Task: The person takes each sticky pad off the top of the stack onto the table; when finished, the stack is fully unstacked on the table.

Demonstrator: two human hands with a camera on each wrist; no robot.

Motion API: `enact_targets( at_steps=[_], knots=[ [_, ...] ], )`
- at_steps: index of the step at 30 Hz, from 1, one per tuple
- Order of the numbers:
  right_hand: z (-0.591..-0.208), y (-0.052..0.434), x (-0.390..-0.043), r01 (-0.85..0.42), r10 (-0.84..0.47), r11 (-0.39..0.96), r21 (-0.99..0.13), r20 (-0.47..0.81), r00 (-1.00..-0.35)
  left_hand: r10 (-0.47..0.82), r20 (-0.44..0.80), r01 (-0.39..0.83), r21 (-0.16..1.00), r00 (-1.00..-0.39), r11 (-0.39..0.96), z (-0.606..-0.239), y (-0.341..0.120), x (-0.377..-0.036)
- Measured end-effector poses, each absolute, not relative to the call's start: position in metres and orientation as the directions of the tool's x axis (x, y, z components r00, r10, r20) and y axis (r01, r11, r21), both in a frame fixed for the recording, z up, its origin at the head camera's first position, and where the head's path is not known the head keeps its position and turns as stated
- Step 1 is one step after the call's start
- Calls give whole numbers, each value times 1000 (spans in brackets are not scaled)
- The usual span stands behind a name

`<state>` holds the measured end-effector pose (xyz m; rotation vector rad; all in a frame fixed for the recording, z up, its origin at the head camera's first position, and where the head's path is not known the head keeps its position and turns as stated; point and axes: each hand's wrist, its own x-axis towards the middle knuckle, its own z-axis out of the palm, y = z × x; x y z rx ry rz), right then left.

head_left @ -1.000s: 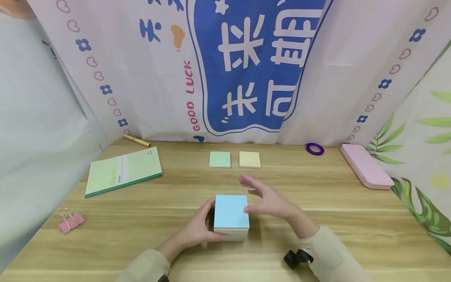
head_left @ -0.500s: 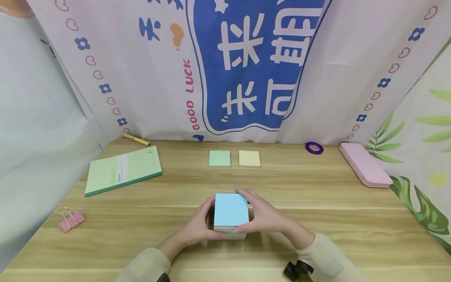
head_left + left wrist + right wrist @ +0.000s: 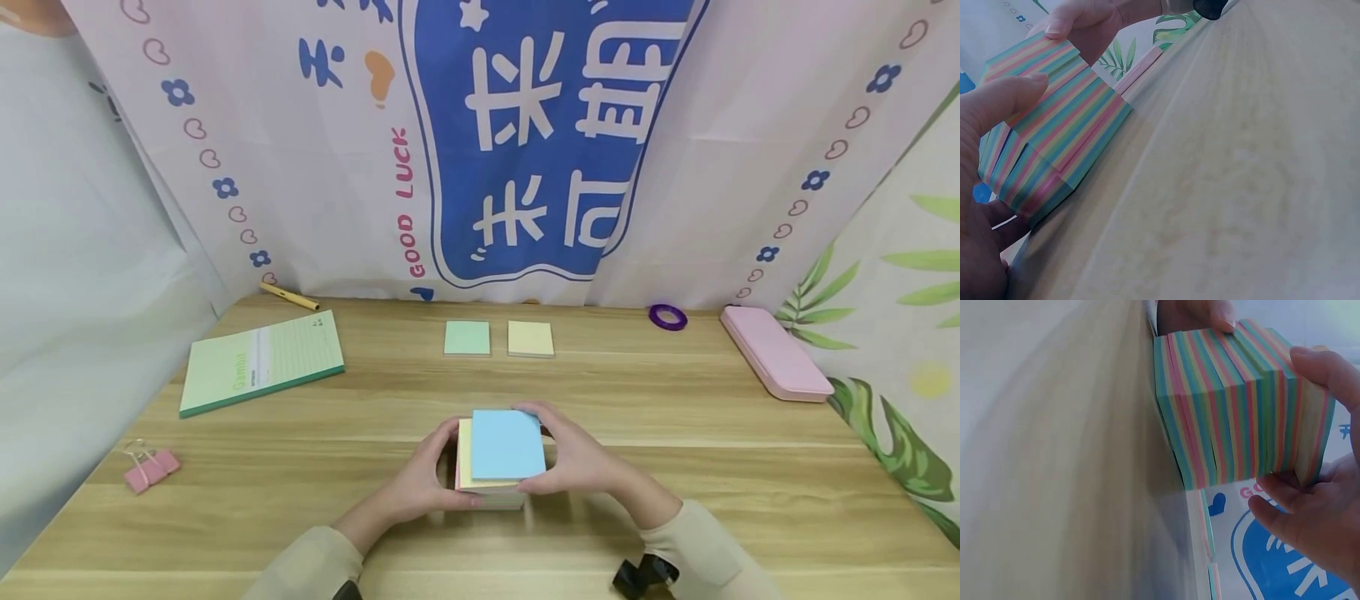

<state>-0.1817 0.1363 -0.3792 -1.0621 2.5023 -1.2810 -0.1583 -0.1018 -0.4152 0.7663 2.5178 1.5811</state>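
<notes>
Rainbow-edged paper fills my grip: my right hand (image 3: 581, 458) curls round the blue-topped upper chunk (image 3: 507, 444) of the memo block, slid right off the yellow-topped lower stack (image 3: 467, 467), which my left hand (image 3: 420, 479) clasps on the desk (image 3: 675, 417). Farther off lie green (image 3: 467, 337) and yellow (image 3: 530, 338) note pads, a green notebook (image 3: 258, 362) and a pink case (image 3: 776, 352).
</notes>
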Motion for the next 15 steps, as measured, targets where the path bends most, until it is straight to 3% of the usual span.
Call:
enact_targets(
  at_steps=[15],
  knots=[
    [-347,131,-161,-556,-606,376,-741,257,-753,426,180,347,868,-887,356,-422,-102,-161]
  ],
)
